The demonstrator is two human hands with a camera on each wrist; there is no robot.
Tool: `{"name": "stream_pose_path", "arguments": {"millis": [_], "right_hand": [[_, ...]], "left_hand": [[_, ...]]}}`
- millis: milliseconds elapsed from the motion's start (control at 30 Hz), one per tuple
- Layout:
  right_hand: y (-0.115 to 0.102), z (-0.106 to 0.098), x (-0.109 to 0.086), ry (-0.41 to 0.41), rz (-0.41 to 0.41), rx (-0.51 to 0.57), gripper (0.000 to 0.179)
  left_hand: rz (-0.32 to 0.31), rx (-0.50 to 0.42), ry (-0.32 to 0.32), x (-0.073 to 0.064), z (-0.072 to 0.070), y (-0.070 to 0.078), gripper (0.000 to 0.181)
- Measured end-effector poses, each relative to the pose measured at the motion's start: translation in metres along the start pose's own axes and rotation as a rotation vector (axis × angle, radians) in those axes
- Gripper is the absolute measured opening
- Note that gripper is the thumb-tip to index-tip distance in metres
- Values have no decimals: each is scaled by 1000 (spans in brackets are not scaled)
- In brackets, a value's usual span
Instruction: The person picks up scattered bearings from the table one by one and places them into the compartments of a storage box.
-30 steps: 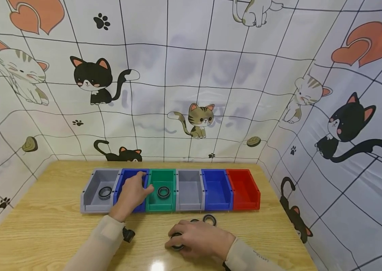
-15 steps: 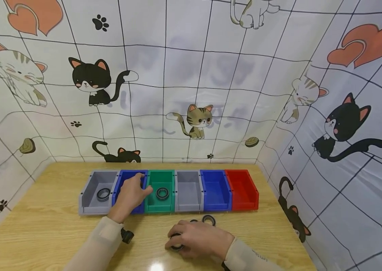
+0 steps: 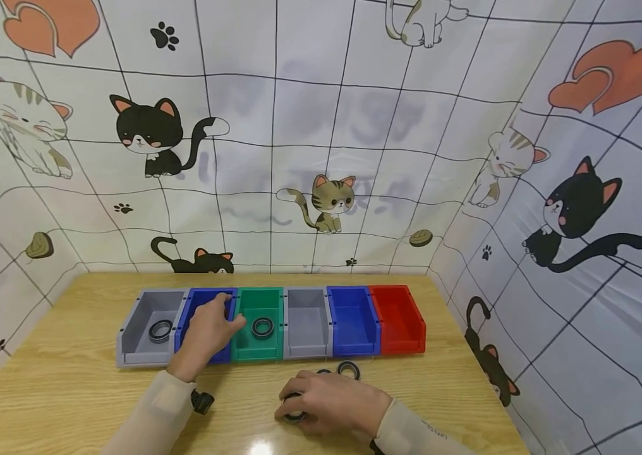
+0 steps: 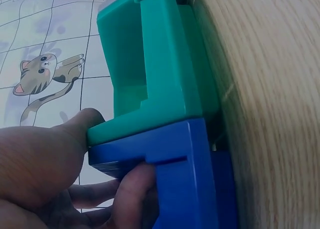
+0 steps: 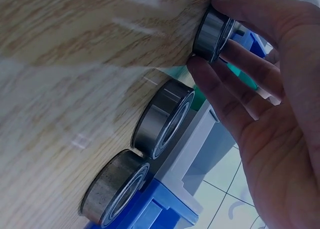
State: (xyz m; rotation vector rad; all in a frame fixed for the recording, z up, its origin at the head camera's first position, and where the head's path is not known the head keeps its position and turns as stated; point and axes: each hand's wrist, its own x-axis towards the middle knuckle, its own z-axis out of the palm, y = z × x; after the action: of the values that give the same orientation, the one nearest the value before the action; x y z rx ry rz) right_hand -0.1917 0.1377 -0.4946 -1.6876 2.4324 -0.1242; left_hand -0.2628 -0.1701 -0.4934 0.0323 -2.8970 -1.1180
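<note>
My left hand [image 3: 204,328] reaches over the left blue bin [image 3: 221,354] and grips the side wall it shares with the green bin [image 3: 262,351]. In the left wrist view the thumb [image 4: 90,118] crosses the green rim, while a bent finger [image 4: 134,191] dips inside the blue bin. The blue bin's inside is largely hidden by the hand. Low over the table, my right hand [image 3: 335,401] pinches a steel ball bearing [image 5: 212,31] between thumb and fingertips. Two more bearings, one nearer [image 5: 162,119] and one farther [image 5: 115,186], stand on the table close by.
A row of joined bins crosses the table [image 3: 71,366]. The left grey bin [image 3: 145,357] and the green bin each hold one bearing. Toward the right come another grey bin [image 3: 306,316], a blue bin [image 3: 355,322] and a red bin [image 3: 397,319]. A cat-patterned sheet [image 3: 270,126] stands behind.
The bin row has slid slightly left over the table along with my left hand. The right hand keeps its pinch on the bearing in about the same spot. The head view has shifted a little.
</note>
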Motion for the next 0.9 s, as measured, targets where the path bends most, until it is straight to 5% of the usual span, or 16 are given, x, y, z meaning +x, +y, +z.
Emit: {"name": "stream_pose_path", "arguments": {"millis": [900], "right_hand": [[7,-13,0,32,64,5,44]], "left_hand": [[5,52,-22,3,-3,-3,70]]}}
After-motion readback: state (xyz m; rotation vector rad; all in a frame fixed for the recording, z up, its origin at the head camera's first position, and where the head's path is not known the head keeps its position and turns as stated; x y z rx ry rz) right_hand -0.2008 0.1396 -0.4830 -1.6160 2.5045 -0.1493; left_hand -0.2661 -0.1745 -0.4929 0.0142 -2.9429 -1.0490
